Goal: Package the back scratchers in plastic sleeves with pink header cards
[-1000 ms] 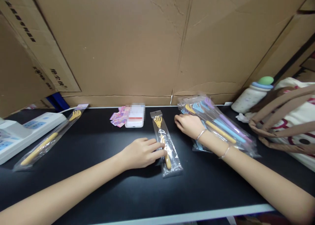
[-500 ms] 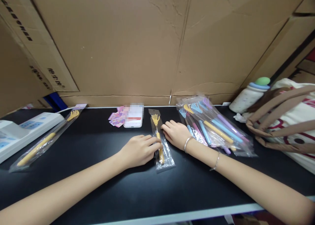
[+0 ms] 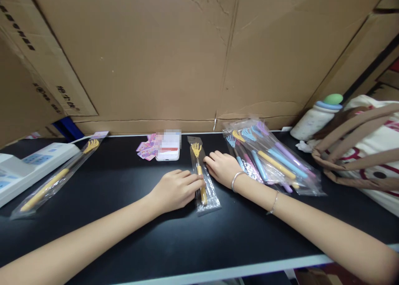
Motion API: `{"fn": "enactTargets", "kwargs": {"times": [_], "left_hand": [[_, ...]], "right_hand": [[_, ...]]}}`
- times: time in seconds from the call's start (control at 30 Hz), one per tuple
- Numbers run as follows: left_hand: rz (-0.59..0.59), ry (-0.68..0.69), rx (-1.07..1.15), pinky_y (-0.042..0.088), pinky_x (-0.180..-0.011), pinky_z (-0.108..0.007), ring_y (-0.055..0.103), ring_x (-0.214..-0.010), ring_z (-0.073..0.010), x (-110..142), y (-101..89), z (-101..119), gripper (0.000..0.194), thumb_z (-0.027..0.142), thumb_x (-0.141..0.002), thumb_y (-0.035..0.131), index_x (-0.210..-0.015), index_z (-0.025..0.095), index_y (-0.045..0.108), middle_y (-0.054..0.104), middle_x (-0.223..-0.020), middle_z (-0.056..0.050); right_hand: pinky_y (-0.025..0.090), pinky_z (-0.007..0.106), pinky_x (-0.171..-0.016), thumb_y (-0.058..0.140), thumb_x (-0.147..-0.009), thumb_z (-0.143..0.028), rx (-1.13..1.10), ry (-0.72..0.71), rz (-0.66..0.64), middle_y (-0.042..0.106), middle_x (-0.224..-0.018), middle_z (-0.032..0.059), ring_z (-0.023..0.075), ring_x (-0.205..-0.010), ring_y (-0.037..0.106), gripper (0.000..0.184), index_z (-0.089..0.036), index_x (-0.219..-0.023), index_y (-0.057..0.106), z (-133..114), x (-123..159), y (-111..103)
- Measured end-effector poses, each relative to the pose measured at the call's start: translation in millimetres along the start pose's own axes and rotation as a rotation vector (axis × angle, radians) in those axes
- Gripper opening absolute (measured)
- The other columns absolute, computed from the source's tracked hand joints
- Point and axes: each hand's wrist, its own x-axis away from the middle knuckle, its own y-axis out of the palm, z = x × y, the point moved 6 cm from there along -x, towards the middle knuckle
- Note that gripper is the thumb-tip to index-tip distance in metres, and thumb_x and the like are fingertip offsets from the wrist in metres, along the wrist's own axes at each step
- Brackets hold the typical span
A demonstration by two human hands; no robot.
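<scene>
A yellow back scratcher (image 3: 203, 195) lies in a clear plastic bag (image 3: 209, 210) on the black table, its claw end pointing away from me. My left hand (image 3: 178, 190) reaches over the bag from the left, with bent fingers on the handle and the thumb hidden. On the other side, my right hand (image 3: 222, 167) rests with curled fingers, their tips at the bag's right edge. Beside my right hand is a pile of bagged back scratchers (image 3: 274, 162) in blue, yellow, purple and pink.
Another bagged yellow back scratcher (image 3: 59, 177) lies at the left beside a white power strip (image 3: 40, 160). Pink cards (image 3: 148, 148) and a phone (image 3: 168, 152) are at the back. A bottle (image 3: 313, 120) and a cloth bag (image 3: 361, 152) stand right, before a cardboard wall (image 3: 156, 60).
The view has shifted very slightly. Both hands and the bagged back scratcher between them hold the same positions.
</scene>
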Motion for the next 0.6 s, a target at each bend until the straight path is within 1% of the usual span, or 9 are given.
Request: {"fn": "enactTargets", "kwargs": {"times": [0.17,0.3,0.37,0.43,0.6], "left_hand": [[-0.018,-0.09,0.002,0.045,-0.065,-0.026,0.062,-0.082,-0.0141,1,2.6,-7,0.022,0.016,-0.084,0.045,-0.101,0.019,0.059,0.068,-0.104,-0.001],[0.004,-0.112,0.035,0.046,-0.072,-0.026,0.059,-0.097,-0.0153,2,2.1,-10,0.025,0.015,-0.084,0.046,-0.102,0.023,0.062,0.065,-0.111,0.0],[0.009,-0.129,0.042,0.046,-0.073,-0.025,0.058,-0.1,-0.0154,2,1.9,-12,0.026,0.015,-0.084,0.047,-0.103,0.025,0.062,0.065,-0.112,0.002],[0.007,-0.138,0.04,0.046,-0.072,-0.025,0.058,-0.098,-0.0151,2,2.2,-12,0.026,0.014,-0.084,0.047,-0.103,0.025,0.062,0.065,-0.11,0.002],[-0.003,-0.135,-0.004,0.046,-0.069,-0.026,0.061,-0.087,-0.0149,1,2.8,-11,0.024,0.016,-0.085,0.046,-0.103,0.02,0.061,0.068,-0.1,-0.002]], "right_hand": [[0.027,0.03,-0.063,0.039,-0.09,-0.022,0.001,0.002,-0.006,0.058,-0.087,0.0076,0.0188,-0.082,0.048,0.019,-0.017,-0.09,0.057,0,0,0],[0.028,0.03,-0.063,0.039,-0.09,-0.021,-0.014,-0.003,-0.007,0.059,-0.088,0.008,0.0189,-0.083,0.048,0.019,-0.016,-0.091,0.057,0,0,1],[0.029,0.029,-0.063,0.039,-0.09,-0.021,-0.022,-0.004,-0.009,0.059,-0.088,0.0081,0.0189,-0.083,0.048,0.019,-0.016,-0.091,0.058,0,0,2],[0.029,0.029,-0.063,0.038,-0.091,-0.021,-0.021,-0.004,-0.009,0.059,-0.088,0.008,0.019,-0.083,0.049,0.02,-0.016,-0.091,0.058,1,0,3],[0.029,0.03,-0.064,0.04,-0.09,-0.022,-0.009,-0.002,-0.014,0.059,-0.087,0.0083,0.0192,-0.082,0.049,0.019,-0.016,-0.092,0.058,0,-1,2]]}}
